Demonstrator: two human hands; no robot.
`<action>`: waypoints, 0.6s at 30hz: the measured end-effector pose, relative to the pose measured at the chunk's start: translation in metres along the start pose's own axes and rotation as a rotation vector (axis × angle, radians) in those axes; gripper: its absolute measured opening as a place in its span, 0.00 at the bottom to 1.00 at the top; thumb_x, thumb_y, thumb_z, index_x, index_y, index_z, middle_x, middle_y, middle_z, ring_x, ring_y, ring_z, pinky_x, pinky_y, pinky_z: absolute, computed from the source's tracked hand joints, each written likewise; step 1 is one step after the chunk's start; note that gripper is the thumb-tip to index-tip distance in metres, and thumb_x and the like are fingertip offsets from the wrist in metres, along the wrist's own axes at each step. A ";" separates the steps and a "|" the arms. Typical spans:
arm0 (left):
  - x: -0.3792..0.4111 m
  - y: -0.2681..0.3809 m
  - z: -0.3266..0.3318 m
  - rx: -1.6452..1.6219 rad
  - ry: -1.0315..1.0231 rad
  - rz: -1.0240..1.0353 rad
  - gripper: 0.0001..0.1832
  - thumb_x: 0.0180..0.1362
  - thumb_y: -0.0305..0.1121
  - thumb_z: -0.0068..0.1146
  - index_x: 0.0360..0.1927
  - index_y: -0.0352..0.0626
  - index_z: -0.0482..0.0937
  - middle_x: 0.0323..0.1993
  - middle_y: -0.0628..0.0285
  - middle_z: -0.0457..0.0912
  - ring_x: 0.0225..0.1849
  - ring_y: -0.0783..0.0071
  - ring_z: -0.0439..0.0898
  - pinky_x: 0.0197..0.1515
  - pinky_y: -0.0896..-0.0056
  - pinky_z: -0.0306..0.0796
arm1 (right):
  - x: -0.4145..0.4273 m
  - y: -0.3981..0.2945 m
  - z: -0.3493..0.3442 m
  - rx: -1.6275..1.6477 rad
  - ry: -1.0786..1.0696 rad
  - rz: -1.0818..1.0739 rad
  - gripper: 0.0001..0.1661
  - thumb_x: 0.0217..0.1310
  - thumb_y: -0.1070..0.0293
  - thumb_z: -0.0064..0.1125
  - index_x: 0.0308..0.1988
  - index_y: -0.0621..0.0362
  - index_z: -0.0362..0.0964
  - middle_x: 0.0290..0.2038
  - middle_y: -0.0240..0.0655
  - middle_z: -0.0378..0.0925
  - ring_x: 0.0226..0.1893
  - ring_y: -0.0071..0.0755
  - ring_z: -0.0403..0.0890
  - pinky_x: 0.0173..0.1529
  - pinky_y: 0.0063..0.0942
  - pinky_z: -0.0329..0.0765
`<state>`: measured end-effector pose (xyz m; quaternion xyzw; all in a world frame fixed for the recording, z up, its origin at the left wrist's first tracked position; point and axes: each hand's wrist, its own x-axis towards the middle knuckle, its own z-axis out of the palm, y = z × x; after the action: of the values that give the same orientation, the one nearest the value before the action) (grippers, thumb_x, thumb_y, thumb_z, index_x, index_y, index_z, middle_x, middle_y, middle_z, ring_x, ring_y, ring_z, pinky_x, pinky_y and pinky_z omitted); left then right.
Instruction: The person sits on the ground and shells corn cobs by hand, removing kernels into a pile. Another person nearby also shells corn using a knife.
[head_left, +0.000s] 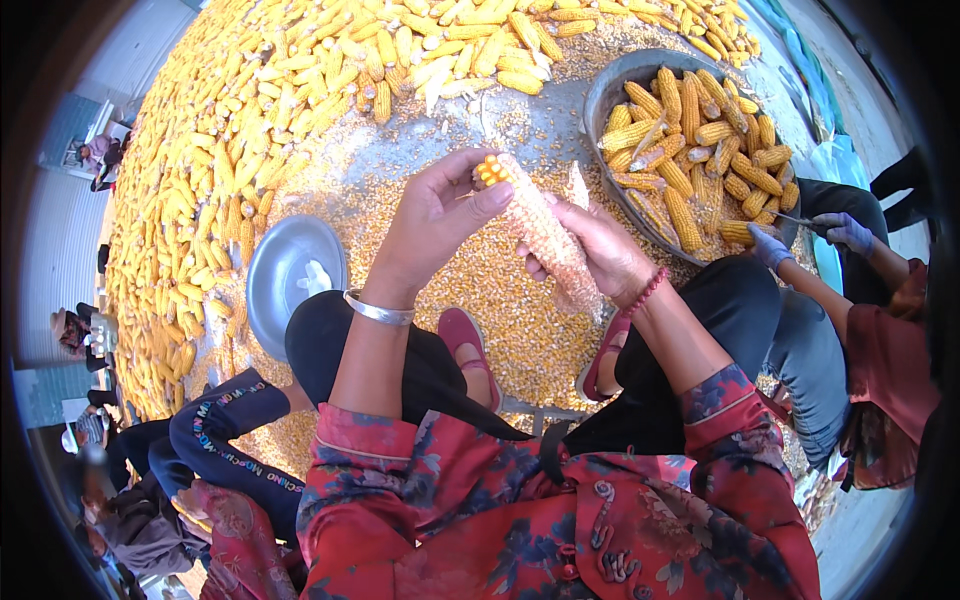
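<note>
In front of me is a mostly stripped corn cob (546, 225), with a small patch of yellow kernels (493, 172) left at its far end. My left hand (446, 217) grips that end, thumb against the cob beside the kernels. Farther down, my right hand (604, 244) is wrapped around the cob's lower part. A second bare cob (577, 186) appears to be held along with it, its tip showing past the right hand; the fingers hide its middle. Loose corn kernels (480, 289) cover the ground beneath both hands.
Ahead and left lies a big heap of corn ears (300, 97). A wide metal basin (596, 105) full of ears stands at right, near a co-worker's gloved hand (771, 247) and a thin pointed tool (795, 219). A grey bowl (289, 259) rests by my left knee. Other people sit at left.
</note>
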<state>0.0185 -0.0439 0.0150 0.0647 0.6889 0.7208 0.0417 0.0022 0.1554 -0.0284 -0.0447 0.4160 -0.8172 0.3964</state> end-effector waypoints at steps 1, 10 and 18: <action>0.000 0.000 0.001 0.029 0.010 -0.013 0.22 0.58 0.36 0.62 0.51 0.31 0.74 0.40 0.64 0.79 0.41 0.81 0.76 0.45 0.78 0.71 | -0.001 0.000 0.000 -0.008 0.009 0.037 0.27 0.70 0.50 0.44 0.53 0.63 0.66 0.38 0.42 0.79 0.32 0.33 0.82 0.38 0.30 0.81; 0.005 -0.003 0.004 -0.090 0.196 0.002 0.16 0.63 0.41 0.56 0.43 0.36 0.77 0.32 0.70 0.77 0.36 0.86 0.74 0.39 0.80 0.69 | -0.010 -0.006 0.014 -0.325 -0.163 -0.071 0.40 0.58 0.41 0.58 0.55 0.64 0.64 0.29 0.36 0.77 0.22 0.27 0.78 0.28 0.23 0.76; 0.009 -0.017 0.025 -0.381 0.288 -0.065 0.21 0.69 0.47 0.41 0.43 0.37 0.73 0.35 0.56 0.79 0.33 0.73 0.80 0.37 0.70 0.77 | 0.012 0.027 0.024 -0.371 -0.085 -0.215 0.15 0.64 0.61 0.56 0.42 0.62 0.70 0.30 0.34 0.77 0.30 0.26 0.79 0.35 0.26 0.77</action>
<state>0.0129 -0.0174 -0.0009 -0.0699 0.5411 0.8378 -0.0225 0.0206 0.1227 -0.0355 -0.1953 0.5349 -0.7616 0.3093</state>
